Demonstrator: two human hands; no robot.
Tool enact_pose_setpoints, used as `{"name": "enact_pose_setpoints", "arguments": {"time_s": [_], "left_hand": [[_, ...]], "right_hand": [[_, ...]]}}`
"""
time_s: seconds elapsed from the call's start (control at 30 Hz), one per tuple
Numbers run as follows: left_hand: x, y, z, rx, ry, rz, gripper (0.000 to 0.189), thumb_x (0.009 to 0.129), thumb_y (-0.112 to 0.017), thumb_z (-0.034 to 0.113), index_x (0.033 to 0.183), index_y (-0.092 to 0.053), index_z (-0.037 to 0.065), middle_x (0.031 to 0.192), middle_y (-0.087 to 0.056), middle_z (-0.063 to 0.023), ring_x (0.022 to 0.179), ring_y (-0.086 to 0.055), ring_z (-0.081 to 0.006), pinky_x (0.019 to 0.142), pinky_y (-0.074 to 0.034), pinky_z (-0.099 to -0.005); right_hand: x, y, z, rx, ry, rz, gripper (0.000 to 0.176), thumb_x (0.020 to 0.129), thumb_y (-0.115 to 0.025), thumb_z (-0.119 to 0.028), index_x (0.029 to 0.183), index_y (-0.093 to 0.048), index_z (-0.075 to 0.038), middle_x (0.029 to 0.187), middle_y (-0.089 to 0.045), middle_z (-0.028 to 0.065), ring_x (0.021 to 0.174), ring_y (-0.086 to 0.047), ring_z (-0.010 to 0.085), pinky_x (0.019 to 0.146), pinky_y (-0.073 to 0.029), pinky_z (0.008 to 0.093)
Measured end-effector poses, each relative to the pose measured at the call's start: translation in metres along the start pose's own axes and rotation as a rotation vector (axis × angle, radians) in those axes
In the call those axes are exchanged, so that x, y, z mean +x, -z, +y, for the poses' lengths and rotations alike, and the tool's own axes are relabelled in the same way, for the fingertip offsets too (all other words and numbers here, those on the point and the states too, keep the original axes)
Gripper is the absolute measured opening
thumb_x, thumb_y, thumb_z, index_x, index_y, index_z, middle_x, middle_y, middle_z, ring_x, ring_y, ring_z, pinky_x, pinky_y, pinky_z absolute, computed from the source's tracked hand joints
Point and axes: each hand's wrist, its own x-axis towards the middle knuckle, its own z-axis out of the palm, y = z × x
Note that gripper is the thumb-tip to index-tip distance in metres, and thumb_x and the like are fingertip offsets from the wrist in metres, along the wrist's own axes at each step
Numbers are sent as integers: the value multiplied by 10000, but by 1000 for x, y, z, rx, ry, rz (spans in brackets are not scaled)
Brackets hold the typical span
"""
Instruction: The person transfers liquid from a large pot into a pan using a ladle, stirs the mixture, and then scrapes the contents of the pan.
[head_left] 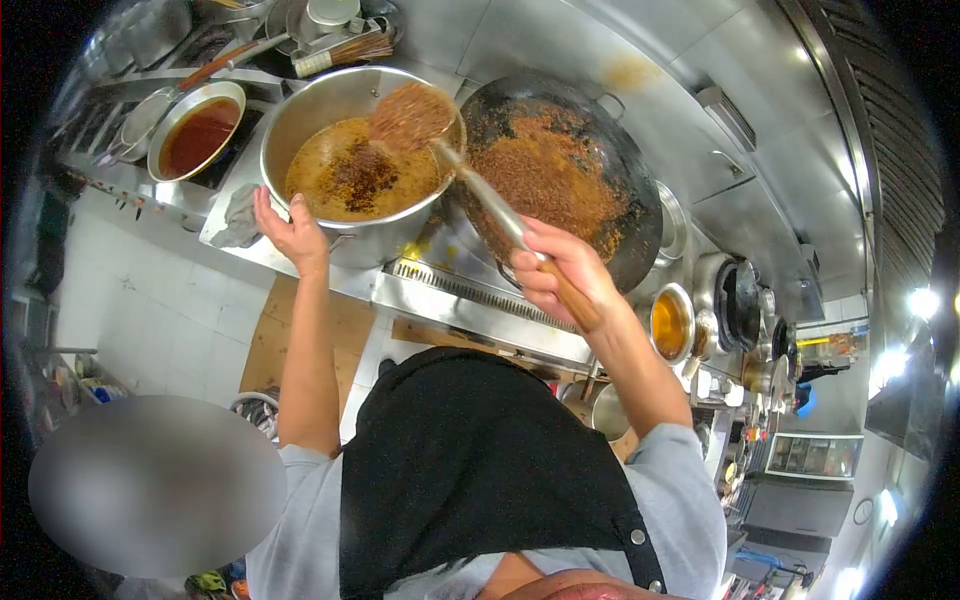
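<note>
My right hand [565,268] is wrapped round the wooden handle of a long ladle [492,203]. The ladle's head, heaped with brown minced food [408,117], is over the right side of a large steel pot [275,160]. Yellowish-brown liquid with a dark patch in the middle fills part of that pot. My left hand [292,232], fingers spread, is at the pot's near left rim; whether it touches the metal is unclear. To the right of the pot, a big black wok [635,215] holds more of the brown mince.
A bowl of red-brown liquid [203,137] stands at the left beside a strainer. A grey cloth [237,218] lies near the pot. Behind are a bamboo brush [345,53] and lidded containers. On the right sits a bowl of orange liquid [671,323], with more pots beyond.
</note>
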Motion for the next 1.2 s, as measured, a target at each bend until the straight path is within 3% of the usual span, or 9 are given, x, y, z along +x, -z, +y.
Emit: {"name": "enact_pose_setpoints", "arguments": {"time_s": [0.17,0.37,0.63,0.73,0.87,0.93,1.03,1.13,1.2], "left_hand": [[1,1,-2,5,-16,3,570,962,-673,167,1465,-529,-59,1591,-463,-282,1503,-397,-433,1253,-301,-516],[-1,0,1,-54,21,7,582,960,-670,167,1477,-522,-55,1604,-453,-271,1507,-395,-427,1259,-293,-512],[-2,-1,-2,-44,63,-10,588,982,-670,153,1507,-494,-46,1591,-462,-250,1503,-406,-401,1257,-306,-498],[-1,-2,9,-157,128,-30,593,992,-665,135,1523,-475,-50,1570,-480,-232,1473,-442,-365,1240,-333,-468],[-2,-3,6,-132,123,-55,574,1005,-634,120,1523,-468,-63,1567,-481,-226,1443,-468,-346,1228,-351,-452],[0,-3,14,-166,153,-46,571,1011,-623,120,1525,-462,-68,1570,-478,-229,1443,-469,-345,1227,-351,-453],[1,-3,23,-187,176,-66,581,1018,-607,127,1539,-445,-70,1588,-457,-229,1448,-462,-344,1226,-353,-449],[-1,-2,22,-164,177,-61,577,1026,-597,146,1540,-445,-67,1597,-443,-228,1460,-448,-342,1230,-346,-447],[-1,-3,19,-175,184,-60,574,1032,-592,159,1539,-445,-67,1600,-437,-228,1471,-436,-342,1235,-338,-447]], "right_hand": [[78,-12,-8,-565,-64,63,352,1063,-604,-137,1413,-575,-118,770,-552,-15,580,-519,91,482,-404,265],[79,10,-1,-1457,345,166,760,997,-714,-190,1673,-380,-94,936,-716,95,701,-648,159,683,-567,335],[36,46,37,-1386,325,229,754,991,-710,-141,1674,-389,-140,1373,-707,190,867,-620,155,829,-546,345],[16,68,43,-1190,517,301,735,992,-694,-96,1668,-408,-140,1433,-661,166,934,-627,133,842,-544,321],[-19,151,44,-1051,464,513,731,1012,-688,-130,1675,-381,-125,1660,-482,189,1405,-562,225,1084,-497,323],[-43,178,21,-1116,271,712,712,1007,-694,-154,1657,-409,-98,1539,-610,179,1079,-677,171,922,-555,314],[-55,248,1,-1145,136,941,667,1012,-654,-178,1628,-436,-42,1361,-694,195,950,-681,174,843,-560,305],[-23,390,20,-1457,481,1070,653,1016,-643,-188,1629,-448,-79,1028,-742,119,762,-667,165,694,-558,316],[-13,391,20,-1328,457,1050,637,1015,-647,-188,1620,-467,-104,867,-706,62,647,-631,153,594,-538,322]]}}
